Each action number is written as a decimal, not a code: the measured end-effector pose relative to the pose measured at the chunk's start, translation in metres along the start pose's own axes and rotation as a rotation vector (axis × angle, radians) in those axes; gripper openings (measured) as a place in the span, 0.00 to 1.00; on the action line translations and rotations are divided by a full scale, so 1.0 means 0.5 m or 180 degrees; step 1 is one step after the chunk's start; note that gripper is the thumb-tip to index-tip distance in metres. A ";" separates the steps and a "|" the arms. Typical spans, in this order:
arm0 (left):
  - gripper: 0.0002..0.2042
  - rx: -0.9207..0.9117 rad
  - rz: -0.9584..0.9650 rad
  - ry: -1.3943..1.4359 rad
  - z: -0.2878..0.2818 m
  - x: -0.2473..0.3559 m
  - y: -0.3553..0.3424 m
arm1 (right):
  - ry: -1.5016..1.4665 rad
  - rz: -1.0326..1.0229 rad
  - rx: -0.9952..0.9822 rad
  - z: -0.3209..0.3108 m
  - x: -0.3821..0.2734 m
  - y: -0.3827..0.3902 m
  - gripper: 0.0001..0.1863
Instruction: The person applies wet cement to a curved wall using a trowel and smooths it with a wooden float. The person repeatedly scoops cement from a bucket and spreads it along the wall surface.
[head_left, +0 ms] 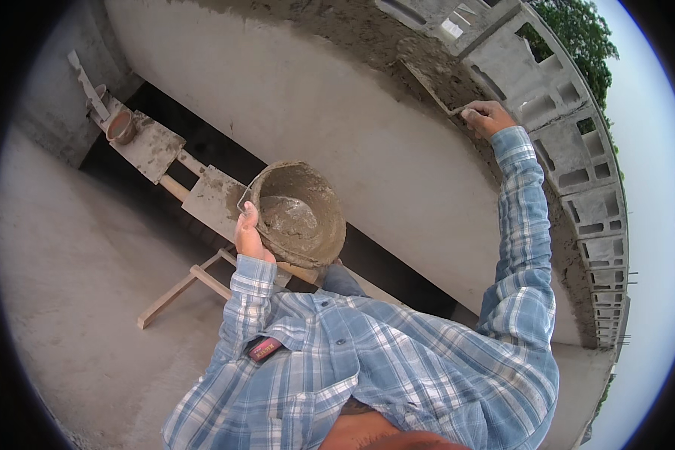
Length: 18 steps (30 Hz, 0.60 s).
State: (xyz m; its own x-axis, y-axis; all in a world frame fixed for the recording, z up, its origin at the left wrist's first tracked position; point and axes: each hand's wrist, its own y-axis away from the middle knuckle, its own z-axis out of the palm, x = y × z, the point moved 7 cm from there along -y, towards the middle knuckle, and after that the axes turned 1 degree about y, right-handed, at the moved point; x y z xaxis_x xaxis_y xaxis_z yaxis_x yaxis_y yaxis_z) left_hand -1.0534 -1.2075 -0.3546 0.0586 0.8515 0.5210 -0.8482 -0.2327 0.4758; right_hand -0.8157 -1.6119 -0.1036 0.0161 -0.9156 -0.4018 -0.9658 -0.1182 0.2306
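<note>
Edges first. Bounded at upper right by a long wall (337, 97), topped with hollow blocks (589, 154), backed by sky and a tree (577, 37). Rough and dark with mortar (345, 26) just under the blocks, smooth and pale lower down. Split from the planks (148, 146) by a long dark gap (386, 255). Open for moving across the pale wall face between both hands. Tighter at the far end of the planks, with a small brown bucket (121, 129) and a long board (86, 79) there. Near lower left, see also a wooden trestle (174, 296).

Now hands. Gripping a big bucket (322, 196) at its left side with the left hand (252, 236), thumb up beside the wire handle (242, 201); can't see most of the fingers. Tilted mouth toward the camera, part filled with wet mix (289, 217). Held in front of the body, above the planks, well apart from the right hand (489, 118). Closed around a trowel (427, 86) with that one, arm stretched out to the wall top. Showing nearly edge-on along the mortar; can't tell if pressed in or just off.
</note>
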 end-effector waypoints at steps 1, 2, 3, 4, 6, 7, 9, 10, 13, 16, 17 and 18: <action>0.21 0.0040 0.0015 -0.0041 -0.019 -0.002 0.012 | -0.0040 -0.0010 0.0141 -0.016 0.012 0.020 0.20; 0.22 0.0196 0.0127 -0.0208 -0.040 -0.001 0.003 | -0.0096 -0.0040 0.0266 -0.037 0.017 0.027 0.20; 0.22 0.0242 0.0155 -0.0226 -0.056 -0.007 0.003 | -0.0150 -0.0067 0.0392 -0.054 0.017 0.033 0.20; 0.22 0.0257 0.0189 -0.0239 -0.055 -0.007 0.000 | 0.0159 -0.0237 0.0613 -0.077 0.007 0.041 0.20; 0.23 0.0324 0.0242 -0.0236 -0.057 -0.006 0.001 | 0.0795 -0.0576 0.1017 -0.112 -0.024 0.070 0.21; 0.23 0.0302 0.0155 -0.0196 -0.053 -0.021 -0.001 | 0.1359 -0.0439 0.1353 -0.136 -0.045 0.118 0.21; 0.22 0.0419 0.0289 -0.0194 -0.082 -0.013 -0.002 | 0.2221 -0.0443 0.1949 -0.091 -0.096 0.132 0.22; 0.22 0.0422 0.0300 -0.0159 -0.082 -0.012 0.000 | 0.2212 -0.0482 0.2002 -0.083 -0.112 0.144 0.22; 0.22 0.0485 0.0394 -0.0009 -0.086 -0.009 0.012 | 0.1788 -0.0784 0.1932 -0.062 -0.131 0.153 0.23; 0.23 0.0551 0.0549 0.0006 -0.101 -0.002 0.015 | 0.0498 -0.1040 0.1147 -0.027 -0.120 0.115 0.22; 0.22 0.0586 0.0556 0.0023 -0.106 -0.003 0.016 | 0.0021 -0.0918 0.0741 0.000 -0.105 0.092 0.21; 0.22 0.0627 0.0575 0.0040 -0.113 -0.003 0.017 | -0.0453 -0.0794 0.0326 0.032 -0.089 0.068 0.20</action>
State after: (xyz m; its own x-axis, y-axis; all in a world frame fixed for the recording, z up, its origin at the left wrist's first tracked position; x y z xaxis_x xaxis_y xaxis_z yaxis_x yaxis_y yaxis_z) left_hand -1.0906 -1.1844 -0.3915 -0.0919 0.7934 0.6017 -0.7255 -0.4673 0.5054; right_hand -0.8536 -1.5690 -0.0919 0.2268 -0.7992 -0.5566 -0.9578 -0.2867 0.0215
